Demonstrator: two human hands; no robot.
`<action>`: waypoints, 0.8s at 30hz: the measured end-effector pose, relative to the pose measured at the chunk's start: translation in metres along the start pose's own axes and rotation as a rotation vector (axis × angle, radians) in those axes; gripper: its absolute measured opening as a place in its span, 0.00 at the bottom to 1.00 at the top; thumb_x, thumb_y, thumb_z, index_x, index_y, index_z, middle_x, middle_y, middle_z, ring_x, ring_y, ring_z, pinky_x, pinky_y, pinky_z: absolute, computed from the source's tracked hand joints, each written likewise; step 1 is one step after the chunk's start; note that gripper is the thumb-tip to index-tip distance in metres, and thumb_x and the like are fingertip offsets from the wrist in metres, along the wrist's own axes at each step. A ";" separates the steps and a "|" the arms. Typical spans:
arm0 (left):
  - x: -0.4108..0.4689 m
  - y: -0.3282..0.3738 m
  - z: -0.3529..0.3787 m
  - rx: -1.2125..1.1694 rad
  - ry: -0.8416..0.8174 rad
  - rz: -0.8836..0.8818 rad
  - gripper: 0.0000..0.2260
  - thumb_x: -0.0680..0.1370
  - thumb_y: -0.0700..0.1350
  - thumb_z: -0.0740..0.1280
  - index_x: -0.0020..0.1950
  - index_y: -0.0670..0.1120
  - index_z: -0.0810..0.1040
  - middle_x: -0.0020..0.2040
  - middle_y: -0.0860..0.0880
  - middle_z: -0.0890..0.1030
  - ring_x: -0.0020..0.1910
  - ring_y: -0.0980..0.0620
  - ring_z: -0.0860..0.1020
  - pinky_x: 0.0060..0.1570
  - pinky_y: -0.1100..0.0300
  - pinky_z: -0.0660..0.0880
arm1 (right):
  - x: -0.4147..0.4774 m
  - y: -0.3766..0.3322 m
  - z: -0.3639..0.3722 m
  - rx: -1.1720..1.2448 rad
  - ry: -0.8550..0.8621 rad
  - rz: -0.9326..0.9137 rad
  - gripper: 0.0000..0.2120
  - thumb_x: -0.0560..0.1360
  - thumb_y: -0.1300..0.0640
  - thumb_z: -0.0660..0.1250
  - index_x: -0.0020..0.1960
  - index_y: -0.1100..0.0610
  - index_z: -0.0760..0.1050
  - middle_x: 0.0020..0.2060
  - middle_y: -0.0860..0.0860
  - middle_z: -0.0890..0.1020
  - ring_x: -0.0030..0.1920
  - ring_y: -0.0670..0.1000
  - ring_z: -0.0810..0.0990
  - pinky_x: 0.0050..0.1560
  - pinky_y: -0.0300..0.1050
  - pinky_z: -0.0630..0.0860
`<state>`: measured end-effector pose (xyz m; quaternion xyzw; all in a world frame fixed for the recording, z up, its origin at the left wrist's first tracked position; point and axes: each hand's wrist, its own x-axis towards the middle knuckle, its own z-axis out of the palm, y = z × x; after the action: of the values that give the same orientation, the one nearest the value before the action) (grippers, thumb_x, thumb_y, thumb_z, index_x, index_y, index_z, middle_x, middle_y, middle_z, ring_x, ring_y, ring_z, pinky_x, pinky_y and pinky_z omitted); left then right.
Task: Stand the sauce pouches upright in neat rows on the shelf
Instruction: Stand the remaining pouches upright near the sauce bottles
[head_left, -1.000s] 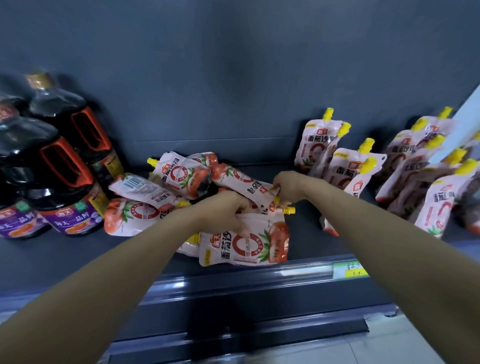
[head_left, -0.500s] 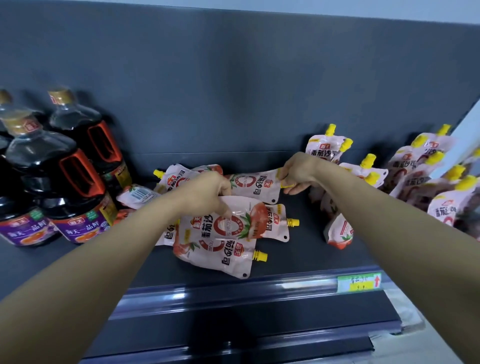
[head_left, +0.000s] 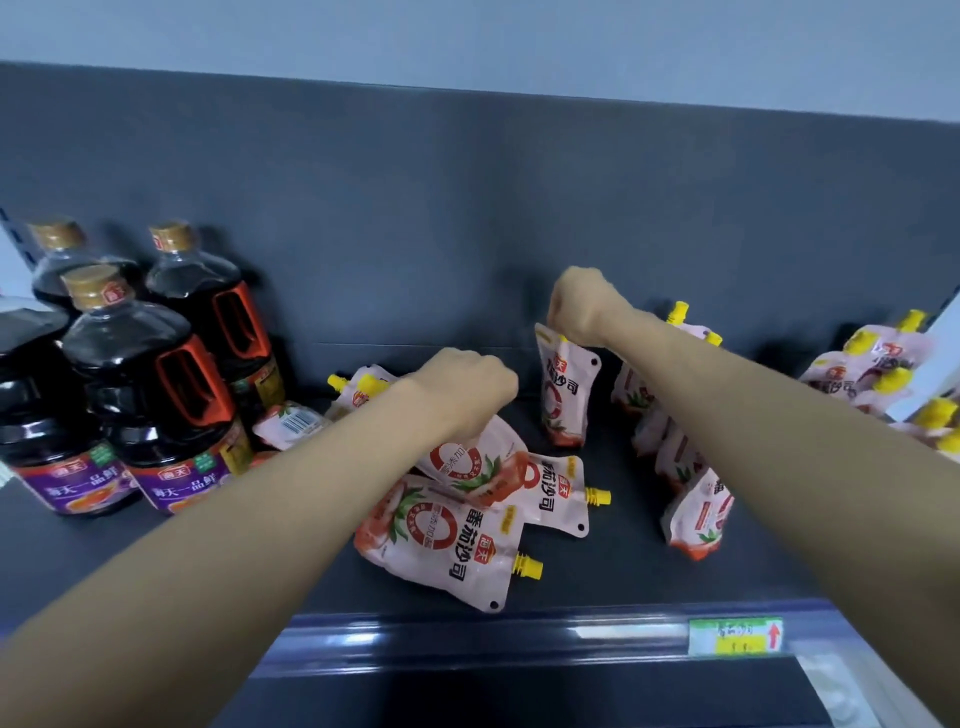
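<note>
- Dark grey store shelf (head_left: 623, 577), backed by a matching back panel (head_left: 467, 208), is carrying the stock; a price tag (head_left: 735, 636) is sitting in its front rail.
- Right hand (head_left: 582, 306) is pinching the top edge of an upright tomato sauce pouch (head_left: 563, 395), fingers curled tight. The pouch's base is resting well back on the shelf, just left of a standing row of pouches (head_left: 696, 499).
- Left hand (head_left: 467, 387) is gripping the upper end of a tilted pouch (head_left: 470, 462), fingers curled round it. The pouch is lying partly over the loose pile, and whether it is clear of that pile cannot be told.
- Front pouch (head_left: 441, 540) and middle pouch (head_left: 558, 493) are lying flat beneath it, yellow spouts pointing right.
- Rear pouches (head_left: 358, 389) are slumping behind the left forearm, close to the soy sauce bottles (head_left: 150, 395).
- Far-right pouches (head_left: 872, 374) are leaning together, well apart from the pile.
- Step in hand, as judged: the right hand is seating one pouch to begin a new row, while the left is drawing the next from the pile.
- Next move, as judged: letting go only once the soft base is sitting flat, since such pouches slump readily. The tilted pouch then needs bringing spout-up directly in front, facing the same way.
</note>
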<state>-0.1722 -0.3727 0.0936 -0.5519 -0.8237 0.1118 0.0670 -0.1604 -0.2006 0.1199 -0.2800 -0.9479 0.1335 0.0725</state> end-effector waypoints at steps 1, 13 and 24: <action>0.002 0.001 0.002 0.013 -0.007 0.004 0.12 0.70 0.34 0.66 0.35 0.45 0.64 0.40 0.47 0.72 0.40 0.44 0.73 0.36 0.54 0.64 | 0.002 0.002 -0.001 0.022 -0.006 -0.018 0.09 0.74 0.62 0.62 0.38 0.67 0.75 0.37 0.59 0.77 0.42 0.58 0.77 0.33 0.41 0.70; 0.016 -0.015 0.039 -0.329 -0.150 -0.091 0.08 0.68 0.49 0.73 0.40 0.49 0.76 0.46 0.47 0.78 0.42 0.45 0.76 0.38 0.53 0.76 | -0.009 0.027 -0.002 -0.203 -0.162 -0.074 0.21 0.75 0.61 0.66 0.67 0.61 0.72 0.64 0.56 0.76 0.63 0.57 0.75 0.61 0.46 0.74; -0.008 -0.052 0.073 -0.548 -0.171 -0.294 0.12 0.67 0.44 0.74 0.49 0.50 0.78 0.45 0.49 0.81 0.42 0.48 0.80 0.40 0.53 0.79 | 0.003 0.033 0.007 -0.195 -0.112 -0.044 0.18 0.74 0.65 0.65 0.64 0.67 0.72 0.59 0.61 0.79 0.58 0.60 0.79 0.57 0.49 0.77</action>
<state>-0.2330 -0.4072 0.0370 -0.4130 -0.8968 -0.0789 -0.1380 -0.1473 -0.1740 0.1033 -0.2570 -0.9649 0.0545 -0.0055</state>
